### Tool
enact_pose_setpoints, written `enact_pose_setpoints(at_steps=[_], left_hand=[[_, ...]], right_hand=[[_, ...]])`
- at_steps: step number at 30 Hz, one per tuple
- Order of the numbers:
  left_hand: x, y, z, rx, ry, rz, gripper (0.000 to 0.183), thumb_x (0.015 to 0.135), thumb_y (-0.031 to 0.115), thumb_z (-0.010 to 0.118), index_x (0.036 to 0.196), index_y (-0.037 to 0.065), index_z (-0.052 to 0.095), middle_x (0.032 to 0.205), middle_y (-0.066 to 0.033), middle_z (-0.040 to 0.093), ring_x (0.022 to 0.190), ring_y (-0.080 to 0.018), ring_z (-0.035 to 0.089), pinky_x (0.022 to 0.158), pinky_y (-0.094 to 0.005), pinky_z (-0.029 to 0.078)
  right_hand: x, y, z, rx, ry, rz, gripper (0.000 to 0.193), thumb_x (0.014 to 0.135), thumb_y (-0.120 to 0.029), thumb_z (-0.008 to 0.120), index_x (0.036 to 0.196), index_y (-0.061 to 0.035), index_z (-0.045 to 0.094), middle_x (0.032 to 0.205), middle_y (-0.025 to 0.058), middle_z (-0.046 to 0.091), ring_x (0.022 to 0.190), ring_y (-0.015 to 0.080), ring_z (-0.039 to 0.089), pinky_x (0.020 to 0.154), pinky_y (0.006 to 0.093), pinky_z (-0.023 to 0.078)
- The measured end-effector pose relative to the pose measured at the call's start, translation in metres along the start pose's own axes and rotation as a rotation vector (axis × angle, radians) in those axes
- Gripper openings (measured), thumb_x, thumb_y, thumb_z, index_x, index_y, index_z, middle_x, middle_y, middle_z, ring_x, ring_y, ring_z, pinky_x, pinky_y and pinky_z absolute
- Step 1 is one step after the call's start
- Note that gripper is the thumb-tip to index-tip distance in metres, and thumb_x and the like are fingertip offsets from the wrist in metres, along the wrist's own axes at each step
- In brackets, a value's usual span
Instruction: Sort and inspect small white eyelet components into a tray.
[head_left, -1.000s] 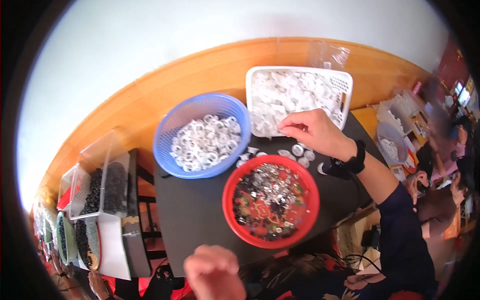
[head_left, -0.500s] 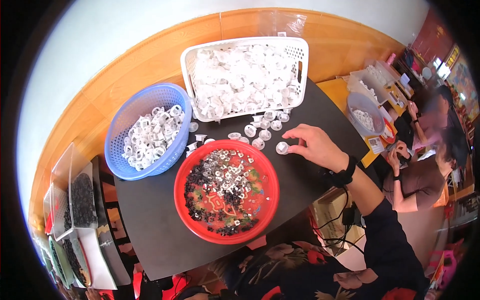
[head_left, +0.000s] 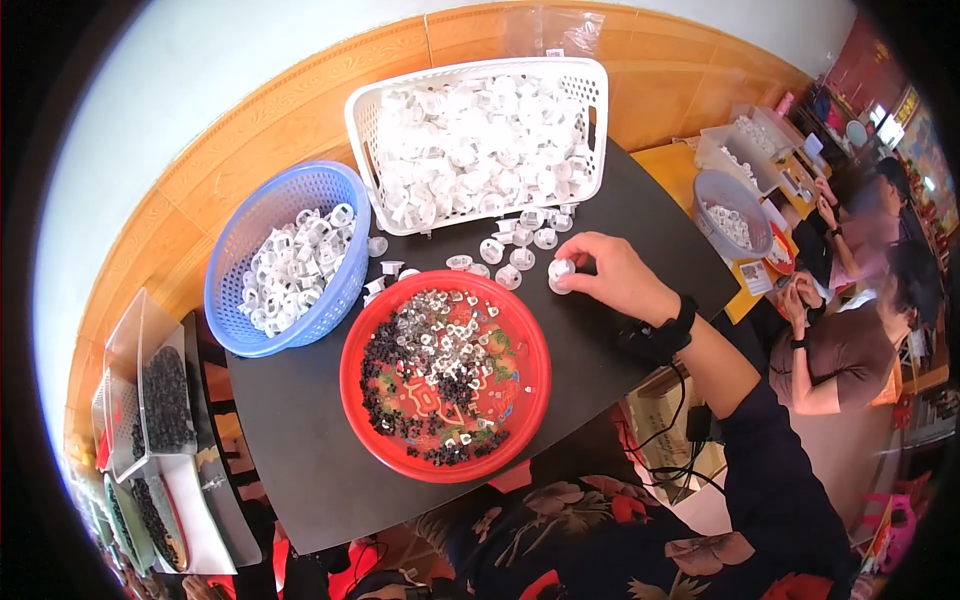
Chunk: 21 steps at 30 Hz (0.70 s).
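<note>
My right hand is over the dark table, thumb and index finger closed in a pinch on a small white round plastic piece. The piece is at the table surface, tilted on its side. Several similar loose pieces lie just left of it, in front of a white perforated basket heaped with more of them. Nearer me sits a red round tray, which holds small black parts and small clear and whitish parts. My left hand does not show.
A blue perforated basket of white pieces stands left on the dark table. Clear bins with black parts stand beyond the left edge. Cables hang at the right edge. Two people work at a yellow table on the right.
My right thumb and index finger have closed on the white round piece, which has tilted up. The whole view has shifted slightly, moving the table's contents up and left.
</note>
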<state>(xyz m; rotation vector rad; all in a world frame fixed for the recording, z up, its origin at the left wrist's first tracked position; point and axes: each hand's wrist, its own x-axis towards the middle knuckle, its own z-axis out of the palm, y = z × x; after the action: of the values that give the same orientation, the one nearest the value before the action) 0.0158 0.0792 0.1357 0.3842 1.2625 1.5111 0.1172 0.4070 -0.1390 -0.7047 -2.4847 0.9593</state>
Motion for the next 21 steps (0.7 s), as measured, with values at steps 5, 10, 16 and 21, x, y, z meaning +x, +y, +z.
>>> enact_pose_setpoints(at_steps=[5,10,16,21], left_hand=[[-0.005,-0.015,-0.006,0.124,0.182,0.087,0.029,0.098,0.014,0.047,0.069,0.018,0.043,0.077,0.0054,0.043,0.075,-0.0063,0.041,0.077,-0.0246,0.034],[0.002,-0.031,-0.017,-0.101,-0.063,0.264,0.029,0.096,0.011,0.047,0.068,0.017,0.041,0.077,0.0043,0.042,0.075,-0.0066,0.041,0.077,-0.0246,0.035],[0.001,-0.045,-0.030,-0.296,-0.072,0.212,0.031,0.098,0.012,0.047,0.068,0.017,0.043,0.077,0.0042,0.043,0.088,-0.0116,0.044,0.084,-0.0256,0.033],[0.017,-0.067,-0.074,-0.352,-0.405,0.477,0.016,0.093,0.011,0.056,0.078,0.016,0.054,0.089,0.0037,0.052,0.103,-0.0164,0.044,0.091,-0.0296,0.034]], right_hand=[[-0.004,-0.008,-0.013,0.416,0.029,0.219,0.029,0.082,-0.018,0.074,0.101,0.0013,0.064,0.088,0.0048,0.065,0.076,0.0116,0.061,0.071,0.0257,0.051],[-0.020,-0.017,-0.009,1.381,-0.157,0.444,0.034,0.096,-0.036,0.057,0.107,-0.0043,0.059,0.088,0.0025,0.061,0.076,0.0118,0.055,0.075,0.0289,0.049],[-0.035,-0.045,0.009,1.618,-0.299,0.470,0.041,0.096,-0.048,0.051,0.102,-0.0077,0.055,0.082,-0.0004,0.049,0.074,0.0122,0.045,0.074,0.0306,0.043],[-0.043,-0.061,0.014,1.666,-0.407,0.508,0.043,0.095,-0.051,0.048,0.103,-0.0095,0.054,0.079,-0.0019,0.046,0.074,0.0111,0.043,0.070,0.0285,0.039]])
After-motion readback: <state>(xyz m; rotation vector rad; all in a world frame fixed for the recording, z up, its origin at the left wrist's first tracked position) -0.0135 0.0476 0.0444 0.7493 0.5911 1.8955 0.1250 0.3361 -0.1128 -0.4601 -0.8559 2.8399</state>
